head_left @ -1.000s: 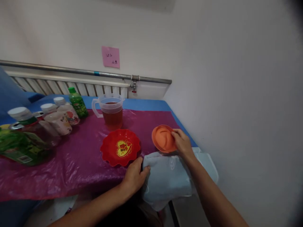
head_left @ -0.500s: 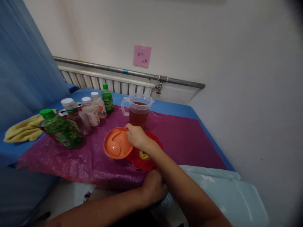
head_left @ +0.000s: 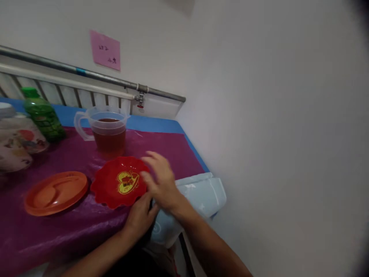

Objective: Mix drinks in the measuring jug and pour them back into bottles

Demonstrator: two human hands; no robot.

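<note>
A red scalloped plate with a yellow heart print lies on the purple plastic sheet. At its right rim is my right hand, fingers apart and curved, slightly blurred, holding nothing. Close to the plate's near right edge, my left hand is closed around something dark that I cannot make out. An orange divided plate rests on the sheet to the left of the red one. Behind the red plate stands a clear jug of reddish-brown liquid, its handle to the left.
A green bottle and white-labelled bottles stand at the left. A radiator pipe runs along the wall behind the table. Purple sheeting covers the tabletop, and a light blue padded cloth is at the right.
The view has turned right. My right hand has let go of the orange plate, which now lies left of the red plate, and has moved to the red plate's right rim.
</note>
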